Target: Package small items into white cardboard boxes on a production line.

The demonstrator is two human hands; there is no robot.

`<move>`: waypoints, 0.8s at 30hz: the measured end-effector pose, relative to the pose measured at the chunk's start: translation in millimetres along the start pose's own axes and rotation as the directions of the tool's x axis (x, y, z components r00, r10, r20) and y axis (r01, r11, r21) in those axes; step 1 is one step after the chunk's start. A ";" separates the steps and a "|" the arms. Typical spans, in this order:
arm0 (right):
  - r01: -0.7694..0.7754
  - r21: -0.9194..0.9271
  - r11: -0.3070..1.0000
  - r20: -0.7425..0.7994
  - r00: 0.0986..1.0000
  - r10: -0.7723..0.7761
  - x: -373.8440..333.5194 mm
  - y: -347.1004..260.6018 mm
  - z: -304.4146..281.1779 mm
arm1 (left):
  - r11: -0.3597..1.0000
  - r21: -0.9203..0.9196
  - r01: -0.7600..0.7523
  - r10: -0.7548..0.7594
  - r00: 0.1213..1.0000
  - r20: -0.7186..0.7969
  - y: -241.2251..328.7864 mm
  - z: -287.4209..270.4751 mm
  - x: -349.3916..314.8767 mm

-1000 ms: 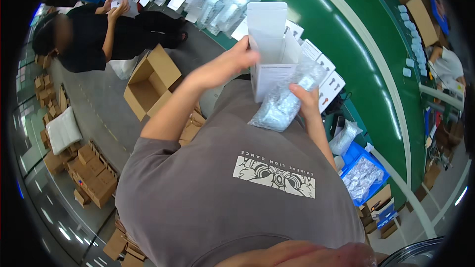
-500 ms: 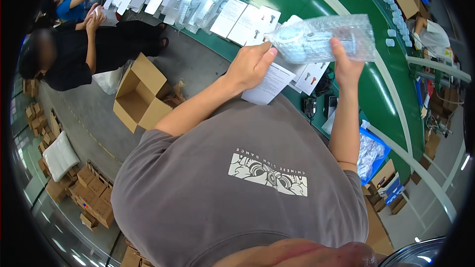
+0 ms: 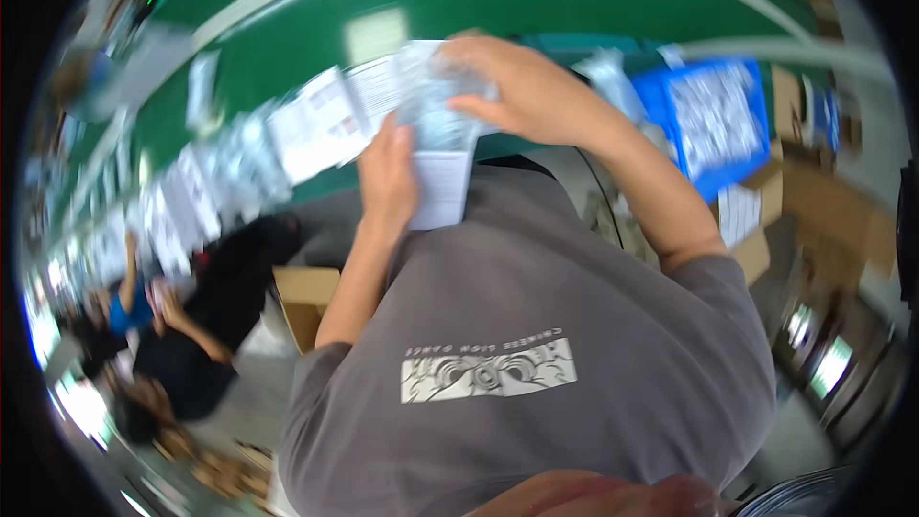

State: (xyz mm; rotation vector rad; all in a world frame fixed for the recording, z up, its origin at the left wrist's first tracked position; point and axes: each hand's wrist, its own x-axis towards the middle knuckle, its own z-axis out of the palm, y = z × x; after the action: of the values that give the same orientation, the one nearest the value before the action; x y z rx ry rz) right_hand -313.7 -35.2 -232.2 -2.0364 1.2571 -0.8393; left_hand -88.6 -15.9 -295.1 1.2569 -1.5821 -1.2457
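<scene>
While right hand (image 3: 503, 84) grasps clear-plastic-wrapped pale-blue item (image 3: 434, 117) | left hand (image 3: 389, 172) grips white rectangular cardboard box (image 3: 443, 191) | insertion appears partial, box unclosed

The fisheye head camera looks widely downward; the gray shirt (image 3: 555, 292) is near. The green table (image 3: 536, 0) lies beyond.

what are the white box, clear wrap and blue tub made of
White box: probably matt card; flat, printed face. Clear wrap: likely thin, glossy plastic film; see-through and crinkled. Blue tub: seemingly plastic, evenly coloured; blur leaves its finish open.
</scene>
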 end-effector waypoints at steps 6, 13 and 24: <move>-0.187 -0.169 0.968 0.505 0.827 0.247 -32.7 25.8 -32.1 | 0.987 0.128 0.099 -0.132 0.952 0.278 15.1 60.3 13.6; -0.272 0.653 0.706 -0.435 0.629 0.645 -185.3 173.8 -147.8 | 0.990 0.066 0.126 -0.139 0.960 0.244 28.9 92.5 23.9; -0.888 0.218 0.405 -0.146 0.380 0.913 -369.4 408.4 -90.7 | 0.984 0.116 0.135 -0.152 0.976 0.153 34.2 124.9 25.6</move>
State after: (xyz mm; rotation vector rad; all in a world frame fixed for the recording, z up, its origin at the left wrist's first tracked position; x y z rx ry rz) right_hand -732.8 135.0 -559.0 -0.8211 2.0955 -0.5505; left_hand -220.4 -10.1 -293.0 1.3879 -1.7160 -1.4004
